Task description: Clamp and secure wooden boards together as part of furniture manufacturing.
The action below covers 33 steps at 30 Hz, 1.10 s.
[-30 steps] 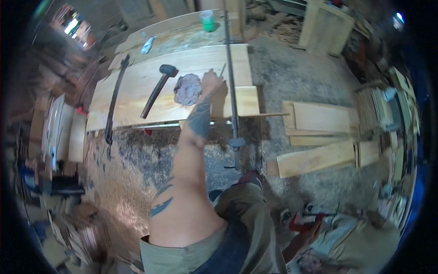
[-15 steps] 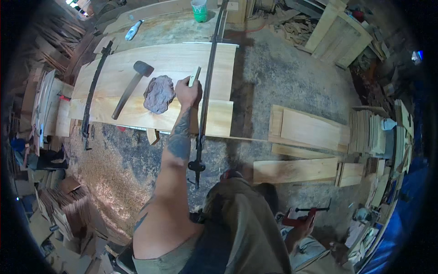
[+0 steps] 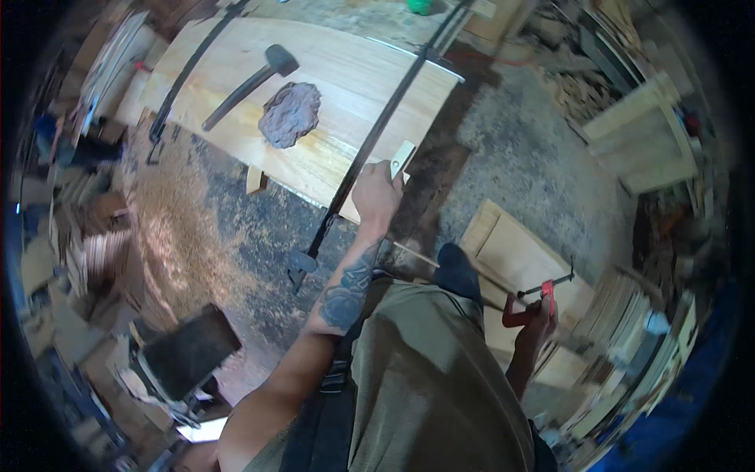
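My left hand is closed on a small pale strip, by the right end of the wooden panel. A long dark bar clamp crosses the panel just beside that hand. Off to the right, my right hand grips a red C-clamp with a dark screw, held above the floor. On the panel lie a mallet and a flat, crumpled purplish-grey lump; what the lump is made of I cannot tell.
A second bar clamp spans the panel's left side. Loose boards lie on the floor at right, near stacked wood pieces. Sawdust covers the floor at left. A wooden frame stands at far right.
My view has turned and shifted. My left hand has moved with the strip from left of the bar clamp to its right side. The red C-clamp in my right hand has risen and come nearer the panel.
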### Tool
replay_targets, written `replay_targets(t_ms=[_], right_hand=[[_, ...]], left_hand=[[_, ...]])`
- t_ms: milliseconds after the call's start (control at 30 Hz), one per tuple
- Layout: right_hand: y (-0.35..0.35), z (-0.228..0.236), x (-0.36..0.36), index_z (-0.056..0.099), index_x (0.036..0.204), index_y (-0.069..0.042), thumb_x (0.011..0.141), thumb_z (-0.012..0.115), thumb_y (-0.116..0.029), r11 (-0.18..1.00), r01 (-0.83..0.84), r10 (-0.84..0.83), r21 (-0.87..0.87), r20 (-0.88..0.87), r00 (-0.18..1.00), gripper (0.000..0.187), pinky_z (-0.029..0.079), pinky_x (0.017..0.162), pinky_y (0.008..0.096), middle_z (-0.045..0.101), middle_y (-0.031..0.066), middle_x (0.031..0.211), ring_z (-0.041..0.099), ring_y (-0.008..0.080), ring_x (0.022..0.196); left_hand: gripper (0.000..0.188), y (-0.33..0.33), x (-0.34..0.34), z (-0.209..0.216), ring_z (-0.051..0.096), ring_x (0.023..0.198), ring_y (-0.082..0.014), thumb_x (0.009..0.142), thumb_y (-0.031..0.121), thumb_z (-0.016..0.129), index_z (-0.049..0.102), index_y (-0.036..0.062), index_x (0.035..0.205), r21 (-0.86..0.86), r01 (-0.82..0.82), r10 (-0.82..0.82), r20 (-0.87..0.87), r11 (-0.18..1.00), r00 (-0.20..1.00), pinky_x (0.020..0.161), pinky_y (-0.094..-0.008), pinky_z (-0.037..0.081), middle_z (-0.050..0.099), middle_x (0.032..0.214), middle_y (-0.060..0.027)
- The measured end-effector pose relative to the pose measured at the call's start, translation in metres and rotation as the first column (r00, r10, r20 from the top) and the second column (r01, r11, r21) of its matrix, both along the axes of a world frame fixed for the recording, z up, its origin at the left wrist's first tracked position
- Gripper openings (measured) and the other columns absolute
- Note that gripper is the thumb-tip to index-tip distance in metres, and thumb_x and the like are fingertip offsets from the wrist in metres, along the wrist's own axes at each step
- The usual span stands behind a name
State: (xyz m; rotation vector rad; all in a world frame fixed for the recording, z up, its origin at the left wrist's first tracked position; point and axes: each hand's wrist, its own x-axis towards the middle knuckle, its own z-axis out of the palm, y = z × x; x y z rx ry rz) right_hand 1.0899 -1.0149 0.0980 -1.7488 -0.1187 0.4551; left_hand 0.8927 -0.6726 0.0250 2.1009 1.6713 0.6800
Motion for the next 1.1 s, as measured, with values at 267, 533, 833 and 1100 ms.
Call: replay_targets(t_ms=[267,533,833,1100], right_hand=[[0.094,-0.01,0.158,0.058,0.103,-0.001,0.097,0.058,-0.015,0.952,-0.251,0.279,0.174,-0.166,0.946,0.015,0.041,0.063,0.0253,0.052,-0.0001,0.073,0.048,0.0093,0.067],[0.126,-0.012,0.228,0.058,0.1,-0.003,0.096,0.057,-0.015,0.896,-0.443,0.436,-0.036,-0.115,0.892,0.012,0.038,0.059,0.0238,0.05,-0.0014,0.072,0.046,0.0075,0.064],[0.143,-0.016,0.229,0.059,0.095,-0.004,0.095,0.059,-0.013,0.889,-0.455,0.457,0.057,-0.176,0.872,0.009,0.038,0.058,0.023,0.048,-0.0013,0.069,0.045,0.0075,0.063],[0.173,0.002,0.2,0.061,0.093,-0.003,0.094,0.06,-0.015,0.752,-0.651,0.64,-0.104,-0.116,0.759,0.012,0.038,0.058,0.0227,0.053,-0.0015,0.07,0.047,0.0068,0.063]], left_hand=[[0.032,-0.018,0.021,-0.021,0.057,0.091,-0.0341,0.083,0.023,0.069,0.065,0.0078,0.111,0.134,-0.164,0.161,0.037,0.977,0.986,0.079,-0.0425,0.047,0.058,0.101,-0.0154],[0.036,-0.022,0.033,-0.024,0.056,0.1,-0.0322,0.079,0.02,0.072,0.065,0.0079,0.112,0.194,-0.251,0.255,0.003,0.948,0.967,0.084,-0.0386,0.044,0.06,0.115,-0.0134],[0.036,-0.014,0.021,-0.029,0.061,0.086,-0.0264,0.078,0.021,0.077,0.068,0.0044,0.108,0.079,-0.219,0.205,0.154,0.972,0.966,0.07,-0.0342,0.052,0.057,0.11,-0.0131],[0.036,-0.018,0.026,-0.034,0.059,0.092,-0.027,0.077,0.019,0.078,0.068,0.0033,0.108,-0.015,-0.336,0.322,0.33,0.942,0.887,0.074,-0.0352,0.051,0.056,0.108,-0.0126]])
